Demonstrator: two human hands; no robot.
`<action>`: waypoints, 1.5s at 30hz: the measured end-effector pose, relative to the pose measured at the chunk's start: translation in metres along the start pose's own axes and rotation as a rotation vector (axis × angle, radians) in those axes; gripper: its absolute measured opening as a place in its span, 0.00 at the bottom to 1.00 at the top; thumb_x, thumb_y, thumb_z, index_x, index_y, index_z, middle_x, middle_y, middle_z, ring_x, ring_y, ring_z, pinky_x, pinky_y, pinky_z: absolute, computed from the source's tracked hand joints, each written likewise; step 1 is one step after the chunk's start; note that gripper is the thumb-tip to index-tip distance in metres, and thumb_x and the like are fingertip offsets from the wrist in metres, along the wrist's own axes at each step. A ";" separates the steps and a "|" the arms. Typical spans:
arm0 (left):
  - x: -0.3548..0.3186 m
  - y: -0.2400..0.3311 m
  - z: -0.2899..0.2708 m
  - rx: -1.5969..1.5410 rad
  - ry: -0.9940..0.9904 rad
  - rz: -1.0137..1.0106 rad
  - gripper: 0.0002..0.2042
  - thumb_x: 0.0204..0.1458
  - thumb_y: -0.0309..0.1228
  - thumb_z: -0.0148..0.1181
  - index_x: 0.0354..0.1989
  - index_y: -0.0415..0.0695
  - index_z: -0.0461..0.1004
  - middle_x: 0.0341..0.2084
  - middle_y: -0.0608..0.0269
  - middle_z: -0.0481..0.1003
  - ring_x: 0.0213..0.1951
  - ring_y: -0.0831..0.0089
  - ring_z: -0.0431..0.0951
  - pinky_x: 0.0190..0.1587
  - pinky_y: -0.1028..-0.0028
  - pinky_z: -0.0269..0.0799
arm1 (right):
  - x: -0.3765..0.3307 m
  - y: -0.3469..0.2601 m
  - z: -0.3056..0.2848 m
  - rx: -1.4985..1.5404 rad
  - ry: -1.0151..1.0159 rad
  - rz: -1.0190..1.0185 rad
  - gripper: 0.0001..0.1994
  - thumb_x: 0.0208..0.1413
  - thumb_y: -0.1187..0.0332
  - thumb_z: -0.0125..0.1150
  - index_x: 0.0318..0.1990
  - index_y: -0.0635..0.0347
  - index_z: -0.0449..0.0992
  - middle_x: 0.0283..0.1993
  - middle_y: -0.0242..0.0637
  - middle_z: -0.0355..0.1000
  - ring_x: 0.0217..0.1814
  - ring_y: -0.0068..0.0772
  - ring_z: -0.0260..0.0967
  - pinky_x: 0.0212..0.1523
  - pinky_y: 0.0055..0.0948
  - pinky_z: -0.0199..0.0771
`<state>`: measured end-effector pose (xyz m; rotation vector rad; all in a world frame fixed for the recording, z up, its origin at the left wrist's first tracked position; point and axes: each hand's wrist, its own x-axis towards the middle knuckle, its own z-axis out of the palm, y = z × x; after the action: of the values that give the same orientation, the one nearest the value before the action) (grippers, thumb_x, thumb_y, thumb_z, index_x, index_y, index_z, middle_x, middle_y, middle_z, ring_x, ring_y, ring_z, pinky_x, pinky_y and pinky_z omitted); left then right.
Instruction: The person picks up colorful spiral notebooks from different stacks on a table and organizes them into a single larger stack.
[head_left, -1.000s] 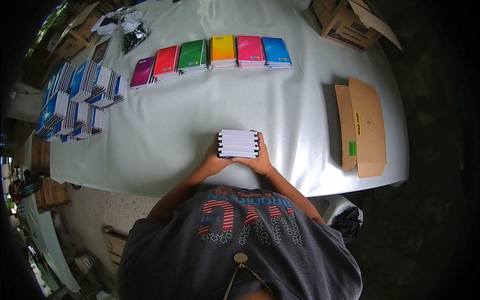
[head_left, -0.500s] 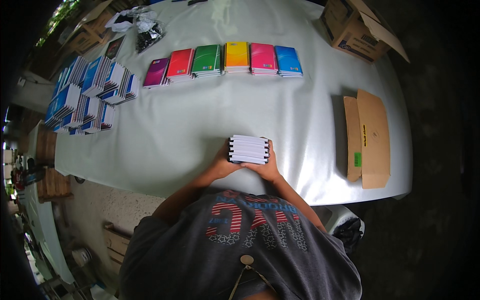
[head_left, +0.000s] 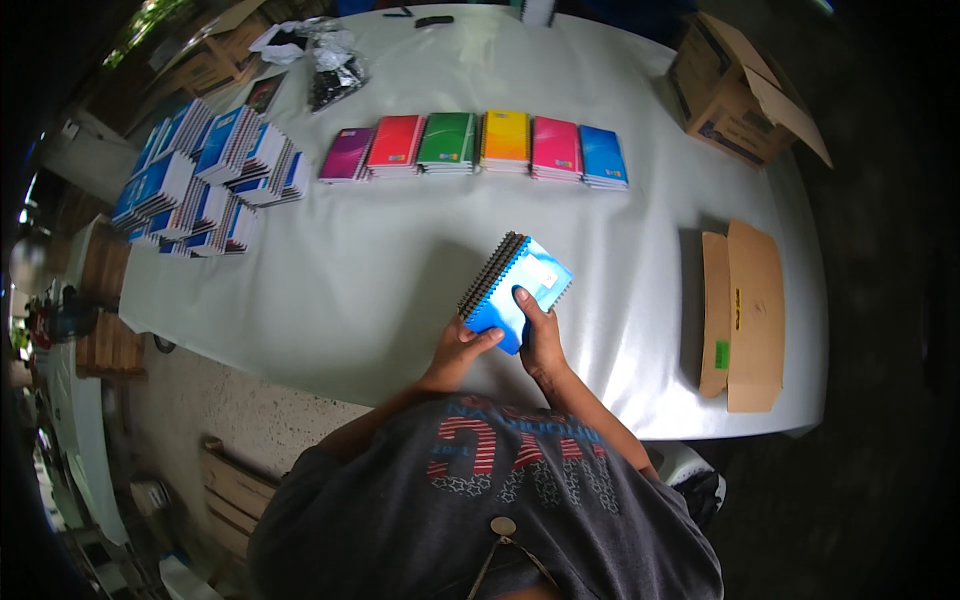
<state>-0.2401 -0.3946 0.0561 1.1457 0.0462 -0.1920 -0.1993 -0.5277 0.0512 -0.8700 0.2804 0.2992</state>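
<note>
A small stack of blue-covered spiral notebooks [head_left: 502, 308] is held over the near part of the table, tilted with a cover facing up and the dark coils toward the upper left. My left hand [head_left: 458, 352] grips the lower left corner, its thumb on the cover. On the right side, my right hand [head_left: 541, 340] is closed round the stack, with its thumb also pressed on the cover. The other fingers are partly hidden under the notebooks. Beyond lies a row of short notebook piles: purple [head_left: 347, 154], red [head_left: 396, 141], green [head_left: 447, 138], yellow [head_left: 505, 137], pink [head_left: 556, 145] and blue [head_left: 602, 153].
Many blue spiral notebooks [head_left: 160, 187] are heaped at the table's left. A flattened cardboard box [head_left: 757, 320] lies at the right edge; an open carton [head_left: 728, 105] stands behind it. Plastic bags [head_left: 335, 78] and another carton [head_left: 218, 52] are at the far left.
Both hands have turned the stack from page edges up to cover up, slanting it. My right thumb now rests on the cover. The whole view has shifted slightly.
</note>
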 end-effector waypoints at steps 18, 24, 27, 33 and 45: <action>-0.024 0.037 -0.043 0.247 -0.030 -0.322 0.27 0.48 0.45 0.60 0.51 0.39 0.65 0.40 0.60 0.71 0.42 0.73 0.71 0.42 0.73 0.69 | 0.014 -0.022 0.021 -0.526 -0.347 0.282 0.30 0.41 0.59 0.70 0.50 0.66 0.67 0.46 0.41 0.70 0.46 0.33 0.69 0.48 0.29 0.69; -0.014 0.026 -0.042 0.307 0.030 -0.335 0.26 0.47 0.46 0.59 0.50 0.41 0.67 0.39 0.60 0.72 0.41 0.72 0.72 0.38 0.71 0.71 | 0.030 -0.025 0.015 -0.631 -0.361 0.349 0.34 0.43 0.52 0.67 0.53 0.66 0.64 0.51 0.45 0.67 0.53 0.36 0.64 0.55 0.31 0.61; -0.008 0.034 -0.049 0.125 0.141 -0.333 0.23 0.45 0.49 0.59 0.41 0.42 0.72 0.32 0.65 0.71 0.34 0.76 0.71 0.33 0.75 0.70 | 0.030 -0.032 0.012 -0.653 -0.283 0.275 0.34 0.48 0.48 0.61 0.55 0.65 0.63 0.54 0.46 0.64 0.58 0.38 0.60 0.59 0.33 0.57; 0.071 0.144 -0.130 -0.054 0.490 -0.033 0.28 0.40 0.54 0.59 0.47 0.51 0.69 0.39 0.63 0.72 0.35 0.72 0.73 0.35 0.70 0.69 | 0.020 -0.024 -0.039 -1.208 -0.045 -0.272 0.24 0.49 0.61 0.62 0.52 0.62 0.67 0.54 0.45 0.65 0.61 0.43 0.56 0.60 0.38 0.53; 0.169 0.353 -0.284 -0.231 0.981 0.230 0.27 0.36 0.49 0.65 0.41 0.44 0.68 0.35 0.57 0.71 0.40 0.66 0.71 0.45 0.67 0.70 | 0.002 -0.002 -0.067 -1.687 0.025 -0.727 0.19 0.46 0.60 0.61 0.46 0.52 0.72 0.57 0.36 0.61 0.62 0.43 0.52 0.60 0.44 0.48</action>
<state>0.0049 -0.0174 0.2334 0.9122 0.7795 0.5808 -0.2043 -0.5807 0.0110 -2.5382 -0.3898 -0.2621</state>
